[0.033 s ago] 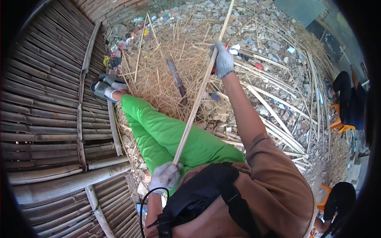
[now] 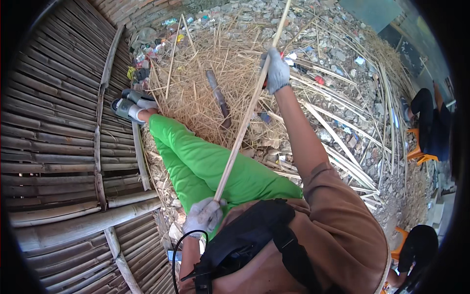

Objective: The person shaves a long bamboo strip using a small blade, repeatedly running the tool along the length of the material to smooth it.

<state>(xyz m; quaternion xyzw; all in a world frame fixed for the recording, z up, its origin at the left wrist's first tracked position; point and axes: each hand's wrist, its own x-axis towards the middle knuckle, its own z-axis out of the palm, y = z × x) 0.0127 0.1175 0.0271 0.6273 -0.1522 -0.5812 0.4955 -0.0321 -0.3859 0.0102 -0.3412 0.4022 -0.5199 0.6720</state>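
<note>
A long, pale bamboo strip [image 2: 238, 141] runs slantwise from my lap past the far edge of the view. My left hand [image 2: 203, 215], in a whitish knitted glove, is closed round its near end beside my waist. Farther out, my right hand [image 2: 277, 72], gloved in the same way, is closed on the strip with the arm stretched forward. Something red and dark shows at the right palm; its kind is hidden by the fingers. Under the strip are my green-trousered legs [image 2: 215, 164], stretched out to the left.
A bamboo-slat wall [image 2: 54, 127] stands close on my left. Shavings [image 2: 196, 93] and a dark stick [image 2: 219, 98] lie ahead. Several split bamboo strips [image 2: 338, 132] spread over rubble to the right. Two people sit at the right edge, one on an orange stool [image 2: 420, 153].
My right hand sits very slightly farther up the strip. My left hand and the rest look the same.
</note>
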